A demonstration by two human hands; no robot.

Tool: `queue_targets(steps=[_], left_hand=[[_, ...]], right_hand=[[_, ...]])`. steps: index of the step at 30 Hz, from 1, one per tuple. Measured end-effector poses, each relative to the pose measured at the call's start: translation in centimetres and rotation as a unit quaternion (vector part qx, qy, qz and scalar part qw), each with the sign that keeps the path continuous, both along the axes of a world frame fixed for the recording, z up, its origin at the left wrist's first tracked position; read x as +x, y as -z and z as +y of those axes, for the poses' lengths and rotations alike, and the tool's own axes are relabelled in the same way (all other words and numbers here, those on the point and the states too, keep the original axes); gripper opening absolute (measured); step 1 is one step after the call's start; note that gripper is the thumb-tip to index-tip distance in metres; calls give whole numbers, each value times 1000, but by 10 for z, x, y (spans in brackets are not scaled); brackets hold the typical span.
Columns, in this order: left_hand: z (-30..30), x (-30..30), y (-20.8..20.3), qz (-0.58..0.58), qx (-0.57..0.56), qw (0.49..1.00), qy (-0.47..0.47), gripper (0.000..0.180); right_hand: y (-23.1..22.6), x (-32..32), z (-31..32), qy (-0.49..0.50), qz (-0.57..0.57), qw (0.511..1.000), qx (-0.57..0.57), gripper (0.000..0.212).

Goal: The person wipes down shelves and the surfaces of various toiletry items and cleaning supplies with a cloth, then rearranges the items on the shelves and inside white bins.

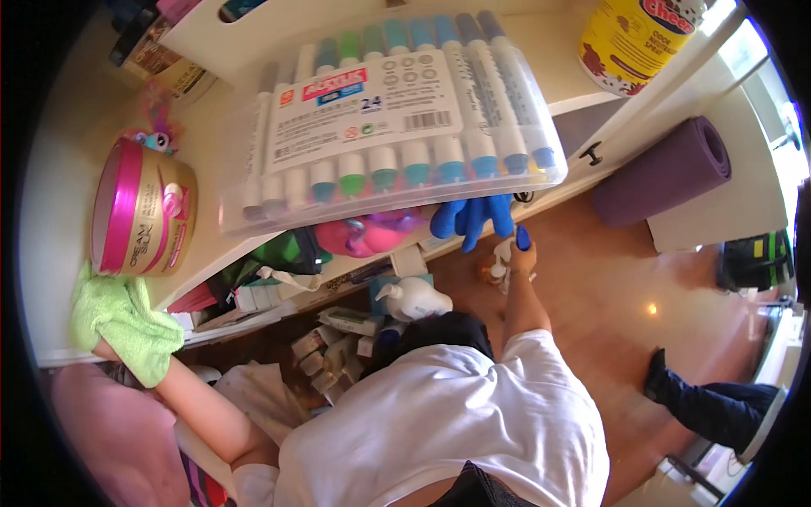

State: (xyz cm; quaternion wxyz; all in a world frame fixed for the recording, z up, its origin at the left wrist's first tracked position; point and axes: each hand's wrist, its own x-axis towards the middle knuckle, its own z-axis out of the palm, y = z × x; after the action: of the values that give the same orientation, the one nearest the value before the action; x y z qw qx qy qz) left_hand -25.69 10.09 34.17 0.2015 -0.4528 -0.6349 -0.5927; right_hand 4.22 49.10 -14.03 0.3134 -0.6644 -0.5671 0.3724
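Note:
A light green cloth point(127, 325) drapes over my left hand point(108, 348) at the left wall of the shelf. The cloth hides most of the fingers, which are closed on it. Just right of it stands a gold jar point(152, 220) with a pink lid. My right hand point(522, 264) reaches out low, beyond the shelf front, closed around a small blue-and-white object point(523, 239). That object may be a spray bottle, but its kind is not clear. Close above hangs a blue glove-like thing point(475, 220).
A clear case of markers point(363, 127) lies on the shelf, near a yellow spray can point(638, 38) and a white bin point(279, 38). Below are a white pump bottle point(414, 300) and several boxes point(321, 346). A purple mat point(663, 173) and a dark-trousered leg point(710, 406) are right.

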Motion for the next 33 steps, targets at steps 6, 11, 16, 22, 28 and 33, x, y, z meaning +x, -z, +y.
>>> queue_targets(steps=[6, 11, 16, 22, 28, 33], left_hand=[[-14, 10, -22, -107, 89, 990, 17, 42], [-44, -9, -5, -182, 312, 932, 34, 40], [-35, -17, -7, -84, 345, 935, -12, 18], [-45, -10, -23, -7, 205, 956, -211, 11], [-53, -26, -13, -107, 316, 940, -72, 30], [-60, -13, -26, -261, 397, 867, 149, 32]], right_hand=[[16, 26, -3, -136, 51, 989, 29, 60], [-199, -24, -73, -158, 87, 882, 435, 52], [-420, -79, -174, -294, 397, 557, 667, 53], [-534, -201, -248, -508, 90, 560, 649, 53], [-529, -196, -229, -496, -17, 577, 649, 54], [-540, -186, -241, -454, -42, 593, 664, 60]])
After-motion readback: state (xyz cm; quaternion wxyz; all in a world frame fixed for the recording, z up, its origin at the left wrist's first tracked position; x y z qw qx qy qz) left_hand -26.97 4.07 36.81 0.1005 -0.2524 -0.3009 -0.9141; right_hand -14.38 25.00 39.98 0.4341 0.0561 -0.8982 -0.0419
